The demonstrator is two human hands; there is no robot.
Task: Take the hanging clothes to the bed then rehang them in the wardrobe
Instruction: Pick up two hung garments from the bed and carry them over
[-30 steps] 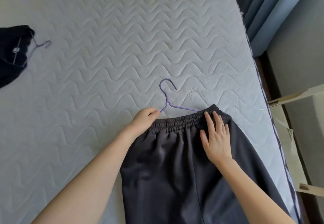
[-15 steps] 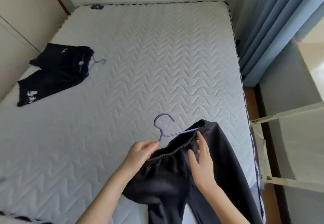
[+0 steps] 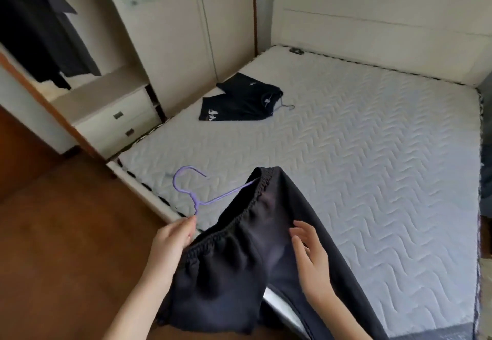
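The left hand (image 3: 170,238) clamped its fingers on the purple hanger (image 3: 197,203) (hook just above them); the right hand (image 3: 311,255) rested fingers, loosely apart, against the dark trousers (image 3: 229,267).

- Purple hanger (image 3: 195,198): one arm is lost inside the waistband of the dark trousers (image 3: 234,273); the other arm is hidden by fabric.
- Base of the hanger neck is covered by the pinching fingers of the left hand (image 3: 170,241).
- Trouser legs are cut off by the bottom edge.
- Right hand (image 3: 310,254): contact with the fabric cannot be told.
- Black shorts (image 3: 239,102): white print is too small to be read; only the hook (image 3: 288,106) of their hanger is seen.
- Hanging dark clothes (image 3: 40,33) in the wardrobe (image 3: 170,46): blurred, cropped at top and left.
- Small dark object (image 3: 296,51) at the head of the bed (image 3: 372,153): cannot be identified.
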